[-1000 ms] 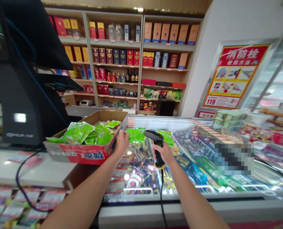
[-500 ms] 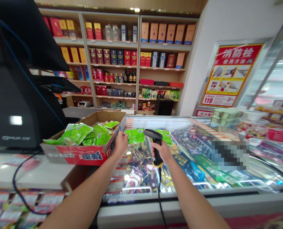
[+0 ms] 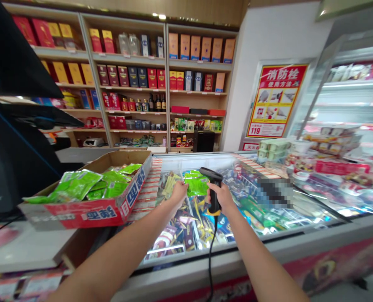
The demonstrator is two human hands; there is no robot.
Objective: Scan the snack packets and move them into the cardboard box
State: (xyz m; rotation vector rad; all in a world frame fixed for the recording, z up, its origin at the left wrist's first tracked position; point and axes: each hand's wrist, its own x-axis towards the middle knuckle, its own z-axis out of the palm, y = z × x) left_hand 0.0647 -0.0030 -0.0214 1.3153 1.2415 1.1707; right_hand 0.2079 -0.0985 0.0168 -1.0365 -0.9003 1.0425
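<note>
My left hand (image 3: 180, 191) is closed on the left edge of a bright green snack packet (image 3: 196, 184), which is above the freezer's glass top. In my right hand (image 3: 222, 197) is a black handheld barcode scanner (image 3: 215, 193), gripped by its handle, with a cable running down toward me. The scanner's head is over the packet's right end and hides part of it. To the left stands an open red cardboard box (image 3: 79, 212) with several similar green packets (image 3: 79, 184) inside.
Under the glass of the chest freezer (image 3: 173, 264) lie many wrapped goods. A dark monitor stand (image 3: 3, 159) rises at far left. Egg cartons (image 3: 272, 150) and tubs sit at the right, near a blurred-out dark object (image 3: 276, 193). Shelves (image 3: 129, 58) of boxed bottles line the back.
The view has turned right. My left hand has moved the green packet away from the box, rightward to the scanner. The second green packet seen behind the scanner is no longer distinguishable.
</note>
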